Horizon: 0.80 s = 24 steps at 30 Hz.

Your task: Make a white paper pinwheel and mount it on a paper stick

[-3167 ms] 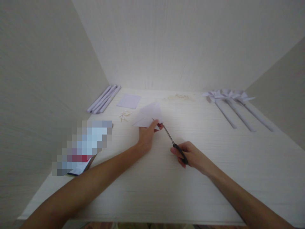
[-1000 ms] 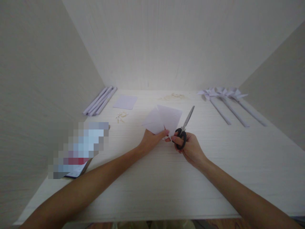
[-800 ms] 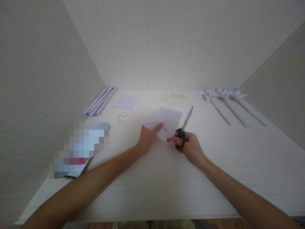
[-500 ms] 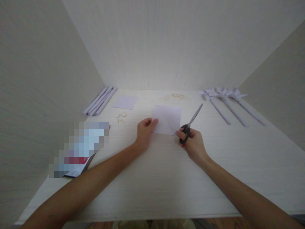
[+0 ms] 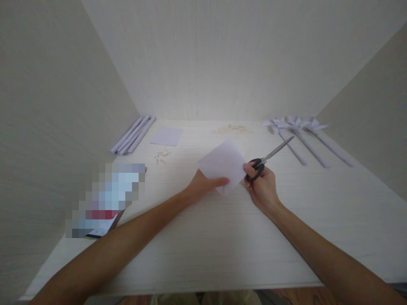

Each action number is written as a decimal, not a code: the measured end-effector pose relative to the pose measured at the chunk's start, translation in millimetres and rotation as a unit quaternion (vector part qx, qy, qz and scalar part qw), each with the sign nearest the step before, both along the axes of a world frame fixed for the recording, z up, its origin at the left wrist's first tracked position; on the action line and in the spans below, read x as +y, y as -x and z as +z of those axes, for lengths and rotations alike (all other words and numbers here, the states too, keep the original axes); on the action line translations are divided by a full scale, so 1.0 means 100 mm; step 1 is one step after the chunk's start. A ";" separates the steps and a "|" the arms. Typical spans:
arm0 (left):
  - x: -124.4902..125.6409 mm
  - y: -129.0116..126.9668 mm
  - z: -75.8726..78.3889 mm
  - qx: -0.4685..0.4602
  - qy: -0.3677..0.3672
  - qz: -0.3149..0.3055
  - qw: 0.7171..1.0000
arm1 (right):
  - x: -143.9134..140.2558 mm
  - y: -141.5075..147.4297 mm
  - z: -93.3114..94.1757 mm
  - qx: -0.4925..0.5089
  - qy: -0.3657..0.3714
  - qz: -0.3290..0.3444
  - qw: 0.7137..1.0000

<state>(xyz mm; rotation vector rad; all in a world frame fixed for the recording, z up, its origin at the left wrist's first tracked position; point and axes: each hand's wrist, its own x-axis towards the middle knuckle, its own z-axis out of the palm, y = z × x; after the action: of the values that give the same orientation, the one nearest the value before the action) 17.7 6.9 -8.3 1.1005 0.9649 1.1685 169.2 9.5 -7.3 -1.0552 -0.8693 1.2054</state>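
A square sheet of pale lilac paper (image 5: 224,163) is held up over the table, turned so one corner points away from me. My left hand (image 5: 206,186) grips its near left part, thumb on top and the other fingers hidden beneath. My right hand (image 5: 262,186) is closed around the black handles of a pair of scissors (image 5: 265,159), whose blades look closed and point up to the right. Its thumb and fingertip also touch the sheet's right corner.
Several rolled paper tubes (image 5: 135,134) lie at the back left, near another paper square (image 5: 167,136). Small pale bits (image 5: 163,155) and more scraps (image 5: 235,128) are scattered about. Paper pinwheels (image 5: 297,123) on sticks lie at the back right. A partly blurred tablet-like device (image 5: 101,227) rests at left.
The paper has rotated from square-on to a diamond position. My left hand has shifted right along its near edge. My right hand has moved slightly up and right, tilting the scissors further right.
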 end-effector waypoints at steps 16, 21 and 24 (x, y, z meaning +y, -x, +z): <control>0.00 -0.12 -0.02 -0.071 0.011 0.142 0.987 | -0.22 0.19 0.02 -0.081 0.067 0.104 0.989; -0.03 -0.11 0.03 0.008 -0.009 0.123 0.992 | -0.21 0.18 0.04 -0.060 0.074 0.095 0.991; -0.02 -0.09 0.03 0.023 -0.008 0.145 0.989 | -0.20 0.16 0.01 -0.049 0.058 0.109 0.991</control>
<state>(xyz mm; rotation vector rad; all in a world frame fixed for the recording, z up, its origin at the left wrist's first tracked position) 27.2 4.9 -5.7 1.0256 1.1832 1.3914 153.1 -10.5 -5.8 -1.1426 -1.0219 1.4088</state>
